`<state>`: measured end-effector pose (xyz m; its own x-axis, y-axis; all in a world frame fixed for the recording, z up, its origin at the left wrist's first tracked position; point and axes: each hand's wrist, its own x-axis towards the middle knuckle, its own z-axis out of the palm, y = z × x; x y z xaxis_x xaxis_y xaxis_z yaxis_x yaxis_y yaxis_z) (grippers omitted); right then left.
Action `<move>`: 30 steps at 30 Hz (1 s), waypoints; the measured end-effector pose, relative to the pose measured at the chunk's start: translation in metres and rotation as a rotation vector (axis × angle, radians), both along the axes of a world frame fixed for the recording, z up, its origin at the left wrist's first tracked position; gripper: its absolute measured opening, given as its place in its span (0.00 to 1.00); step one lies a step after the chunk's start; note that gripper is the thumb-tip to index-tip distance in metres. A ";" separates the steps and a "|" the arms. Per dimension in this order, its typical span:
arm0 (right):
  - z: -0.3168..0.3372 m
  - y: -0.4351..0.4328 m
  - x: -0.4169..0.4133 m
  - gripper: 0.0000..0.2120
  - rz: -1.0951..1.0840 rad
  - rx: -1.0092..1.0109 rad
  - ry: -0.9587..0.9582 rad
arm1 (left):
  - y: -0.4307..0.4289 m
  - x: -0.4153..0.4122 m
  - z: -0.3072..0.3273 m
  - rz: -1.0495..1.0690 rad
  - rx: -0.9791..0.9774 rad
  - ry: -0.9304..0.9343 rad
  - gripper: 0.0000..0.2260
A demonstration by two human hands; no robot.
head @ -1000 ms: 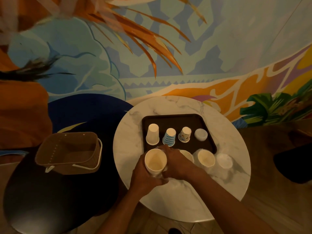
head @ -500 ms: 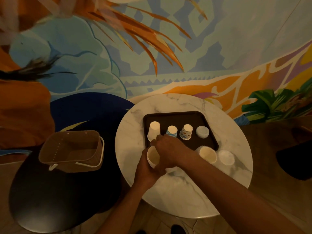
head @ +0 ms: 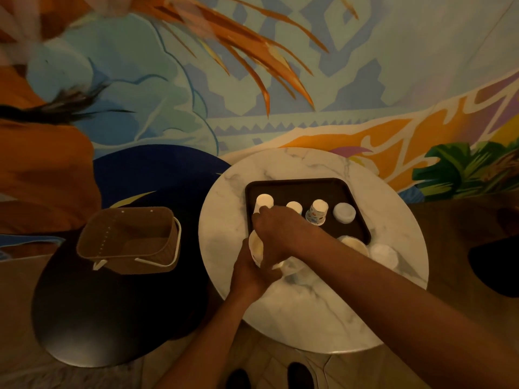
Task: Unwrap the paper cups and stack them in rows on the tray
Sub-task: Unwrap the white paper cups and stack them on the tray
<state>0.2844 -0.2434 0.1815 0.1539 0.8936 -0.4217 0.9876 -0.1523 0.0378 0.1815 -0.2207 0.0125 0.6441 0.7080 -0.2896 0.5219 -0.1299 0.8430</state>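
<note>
A dark tray (head: 297, 186) lies on the round marble table (head: 317, 313). On it stand upside-down cups: a white cup (head: 264, 202) at the left, a partly hidden cup (head: 294, 206), a patterned cup (head: 318, 212) and a low white stack (head: 344, 212). My left hand (head: 251, 272) grips a stack of paper cups (head: 257, 247), mouth facing up, at the tray's near left corner. My right hand (head: 278, 234) lies over that stack, fingers curled on its rim. More open cups (head: 354, 244) and a wrapped white stack (head: 383, 255) sit to the right.
A brown basket with white handles (head: 130, 241) rests on a black round stool (head: 90, 318) to the left. A painted mural wall stands behind the table. My shoes (head: 297, 374) show on the floor below.
My right hand has moved up and left over the held cup stack, now covering most of its mouth. The stack shifted toward the tray's left corner.
</note>
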 end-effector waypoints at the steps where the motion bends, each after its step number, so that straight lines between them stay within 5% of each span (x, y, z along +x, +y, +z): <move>1: 0.001 0.000 0.000 0.42 0.006 0.006 -0.005 | 0.000 -0.001 0.002 -0.003 0.007 0.005 0.50; 6: 0.012 -0.001 -0.003 0.45 0.018 -0.045 -0.042 | -0.001 0.002 0.015 -0.090 0.141 0.017 0.49; 14: 0.089 -0.001 0.016 0.46 -0.155 -0.056 0.022 | 0.000 -0.002 0.008 0.071 0.059 -0.084 0.46; 19: 0.097 0.004 0.065 0.44 -0.380 0.108 0.352 | 0.000 -0.004 0.004 0.072 0.018 -0.169 0.45; 25: 0.021 0.015 0.101 0.33 -0.699 0.370 0.804 | -0.001 -0.001 -0.006 0.053 0.057 -0.137 0.48; 30: -0.032 0.048 0.114 0.45 -1.034 0.573 1.113 | -0.005 0.002 -0.014 0.100 0.050 -0.118 0.48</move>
